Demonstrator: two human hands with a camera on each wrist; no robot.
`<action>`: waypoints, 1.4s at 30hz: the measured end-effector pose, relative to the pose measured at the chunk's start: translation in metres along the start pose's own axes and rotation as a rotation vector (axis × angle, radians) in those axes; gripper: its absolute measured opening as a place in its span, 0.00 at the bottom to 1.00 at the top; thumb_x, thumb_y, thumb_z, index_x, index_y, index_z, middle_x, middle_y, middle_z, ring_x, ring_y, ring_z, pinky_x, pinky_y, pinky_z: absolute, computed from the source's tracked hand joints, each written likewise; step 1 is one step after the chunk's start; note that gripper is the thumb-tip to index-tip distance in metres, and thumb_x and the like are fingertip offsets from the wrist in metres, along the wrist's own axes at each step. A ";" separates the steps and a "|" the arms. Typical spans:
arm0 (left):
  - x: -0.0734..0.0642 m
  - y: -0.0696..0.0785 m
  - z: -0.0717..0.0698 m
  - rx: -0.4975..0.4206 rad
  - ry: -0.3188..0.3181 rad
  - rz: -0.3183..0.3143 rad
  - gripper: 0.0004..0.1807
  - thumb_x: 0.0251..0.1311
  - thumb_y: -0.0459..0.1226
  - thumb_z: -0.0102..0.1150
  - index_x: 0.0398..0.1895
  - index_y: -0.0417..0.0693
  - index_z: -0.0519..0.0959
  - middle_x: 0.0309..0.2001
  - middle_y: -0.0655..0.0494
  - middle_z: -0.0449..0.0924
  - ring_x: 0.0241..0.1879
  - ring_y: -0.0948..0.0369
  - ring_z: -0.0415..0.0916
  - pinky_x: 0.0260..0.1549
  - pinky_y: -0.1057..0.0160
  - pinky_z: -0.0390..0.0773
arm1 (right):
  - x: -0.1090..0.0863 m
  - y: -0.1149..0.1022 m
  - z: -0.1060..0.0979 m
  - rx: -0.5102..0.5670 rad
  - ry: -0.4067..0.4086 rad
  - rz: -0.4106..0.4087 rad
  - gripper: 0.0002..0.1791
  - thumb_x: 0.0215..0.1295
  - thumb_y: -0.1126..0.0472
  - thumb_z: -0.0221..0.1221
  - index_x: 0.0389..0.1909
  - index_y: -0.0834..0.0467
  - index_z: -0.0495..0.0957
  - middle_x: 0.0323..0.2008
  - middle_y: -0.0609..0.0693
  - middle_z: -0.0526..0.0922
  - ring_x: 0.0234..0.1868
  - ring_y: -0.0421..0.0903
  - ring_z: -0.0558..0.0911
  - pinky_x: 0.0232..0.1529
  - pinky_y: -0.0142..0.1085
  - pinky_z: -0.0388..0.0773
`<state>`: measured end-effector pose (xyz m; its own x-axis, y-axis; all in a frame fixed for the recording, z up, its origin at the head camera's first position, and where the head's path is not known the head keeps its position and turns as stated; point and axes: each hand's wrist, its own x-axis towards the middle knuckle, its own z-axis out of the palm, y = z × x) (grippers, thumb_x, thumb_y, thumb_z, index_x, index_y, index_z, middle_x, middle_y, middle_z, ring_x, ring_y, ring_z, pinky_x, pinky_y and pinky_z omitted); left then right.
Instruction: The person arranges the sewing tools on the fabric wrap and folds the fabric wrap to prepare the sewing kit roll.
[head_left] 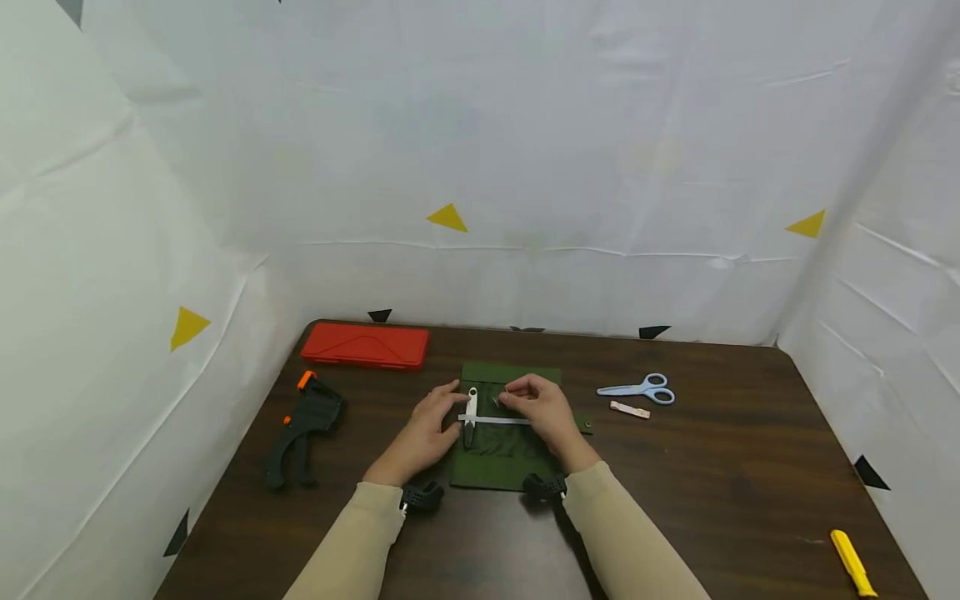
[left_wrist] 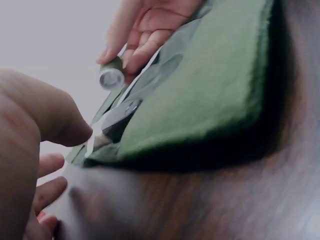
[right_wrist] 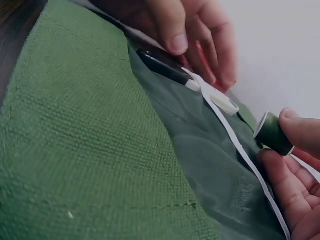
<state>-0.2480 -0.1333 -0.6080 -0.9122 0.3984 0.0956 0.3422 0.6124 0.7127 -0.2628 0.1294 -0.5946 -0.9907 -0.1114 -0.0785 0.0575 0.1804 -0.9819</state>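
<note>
My right hand (head_left: 546,410) pinches a small spool of green thread (right_wrist: 275,134) between thumb and fingers, over the green fabric pouch (head_left: 487,475) that lies unfolded on the table. One pale end of the spool faces the left wrist camera. A white elastic strap (right_wrist: 241,149) runs across the pouch's dark lining. Under the strap's left end sits a slim black-and-white tool (head_left: 470,417) with a hole at its white tip. My left hand (head_left: 427,433) is at the pouch's left side, its fingers loosely bent and spread beside the tool.
A red case (head_left: 366,345) lies at the back left, with a black clamp (head_left: 311,425) with orange parts in front of it. To the pouch's right are light blue scissors (head_left: 637,389) and a small pale strip (head_left: 630,410). A yellow-handled tool (head_left: 852,561) is near the right edge.
</note>
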 end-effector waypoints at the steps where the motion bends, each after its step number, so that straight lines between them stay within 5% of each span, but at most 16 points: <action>1: 0.000 0.001 -0.001 -0.012 -0.009 0.001 0.24 0.76 0.35 0.62 0.72 0.56 0.78 0.87 0.50 0.58 0.87 0.43 0.52 0.82 0.30 0.55 | 0.000 -0.001 0.001 -0.005 -0.003 0.000 0.21 0.72 0.53 0.73 0.58 0.61 0.86 0.50 0.53 0.89 0.49 0.45 0.88 0.57 0.44 0.85; 8: 0.009 0.006 0.006 -0.013 -0.076 0.043 0.13 0.80 0.42 0.62 0.62 0.55 0.83 0.87 0.47 0.57 0.89 0.43 0.45 0.80 0.29 0.58 | 0.002 -0.005 0.006 -0.028 -0.027 -0.005 0.21 0.73 0.55 0.73 0.59 0.63 0.84 0.52 0.58 0.88 0.49 0.46 0.87 0.55 0.44 0.85; 15: 0.022 0.008 0.022 0.050 -0.011 0.017 0.03 0.77 0.45 0.64 0.47 0.60 0.82 0.83 0.46 0.67 0.86 0.38 0.54 0.77 0.24 0.57 | 0.000 -0.006 0.003 -0.041 -0.021 0.003 0.20 0.73 0.56 0.72 0.58 0.63 0.84 0.52 0.58 0.88 0.49 0.45 0.87 0.55 0.43 0.84; 20: 0.023 0.015 0.026 0.051 0.059 -0.010 0.04 0.76 0.44 0.65 0.39 0.60 0.82 0.80 0.47 0.71 0.84 0.37 0.58 0.74 0.23 0.58 | -0.001 -0.009 0.002 -0.058 -0.015 -0.007 0.19 0.73 0.55 0.72 0.58 0.62 0.85 0.51 0.56 0.89 0.49 0.45 0.88 0.55 0.44 0.85; 30: 0.020 0.019 0.032 0.074 0.164 0.028 0.06 0.74 0.40 0.67 0.36 0.60 0.82 0.76 0.45 0.76 0.81 0.38 0.64 0.72 0.25 0.62 | -0.003 -0.011 0.003 -0.077 -0.024 -0.021 0.17 0.73 0.56 0.72 0.56 0.62 0.86 0.49 0.57 0.89 0.46 0.44 0.87 0.49 0.38 0.83; 42: 0.021 0.014 0.032 0.089 0.133 0.047 0.06 0.76 0.41 0.66 0.37 0.60 0.80 0.77 0.44 0.74 0.81 0.37 0.62 0.72 0.26 0.62 | -0.003 -0.007 0.003 -0.062 -0.050 -0.044 0.12 0.71 0.55 0.74 0.45 0.60 0.88 0.46 0.58 0.90 0.42 0.52 0.86 0.41 0.38 0.80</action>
<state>-0.2550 -0.0949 -0.6186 -0.9143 0.3382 0.2229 0.3988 0.6554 0.6414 -0.2601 0.1254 -0.5880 -0.9846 -0.1688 -0.0453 0.0047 0.2338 -0.9723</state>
